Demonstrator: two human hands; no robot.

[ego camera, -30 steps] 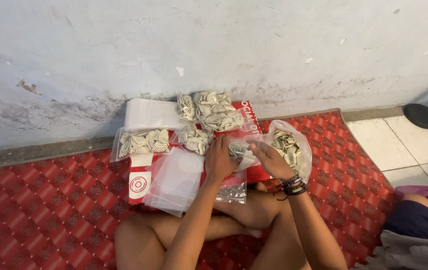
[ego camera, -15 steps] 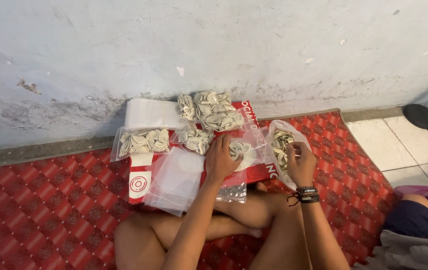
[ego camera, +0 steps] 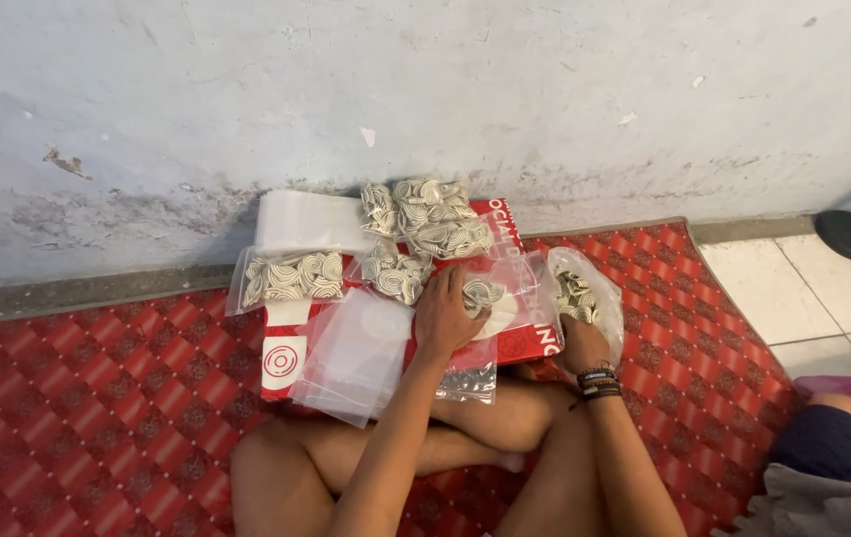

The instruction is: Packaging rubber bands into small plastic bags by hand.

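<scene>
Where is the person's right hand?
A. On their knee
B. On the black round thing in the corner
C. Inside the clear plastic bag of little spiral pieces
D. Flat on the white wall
C: the right hand reaches into the open clear plastic bag of small spiral pieces beside the red box, while the left hand rests on a packet on that box.
</scene>
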